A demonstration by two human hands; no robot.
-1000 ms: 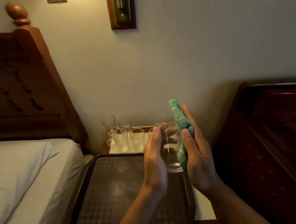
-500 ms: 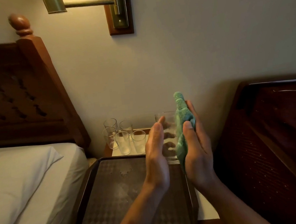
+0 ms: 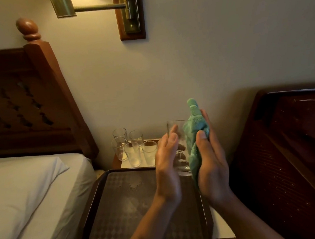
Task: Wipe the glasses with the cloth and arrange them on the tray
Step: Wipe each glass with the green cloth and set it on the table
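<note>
A clear glass [image 3: 178, 136] is held upright in the air above the far right corner of the dark tray [image 3: 94, 196]. My left hand [image 3: 167, 163] grips it from the left, and its fingers show through the glass wall. My right hand [image 3: 213, 168] presses a green cloth [image 3: 195, 133] against the right side of the glass, with the thumb pinching the cloth. The cloth's tip sticks up above the rim. Several more clear glasses [image 3: 132, 151] stand close together on the nightstand behind the tray.
The tray's patterned floor [image 3: 124, 216] holds no glasses. A bed with a white pillow [image 3: 24, 191] and a wooden headboard [image 3: 25, 106] lies to the left. Dark wooden furniture [image 3: 292, 153] stands to the right. A brass wall lamp [image 3: 128, 11] hangs above.
Both hands have risen a little with the glass and cloth between them. The view has tilted upward, so more of the lamp shows.
</note>
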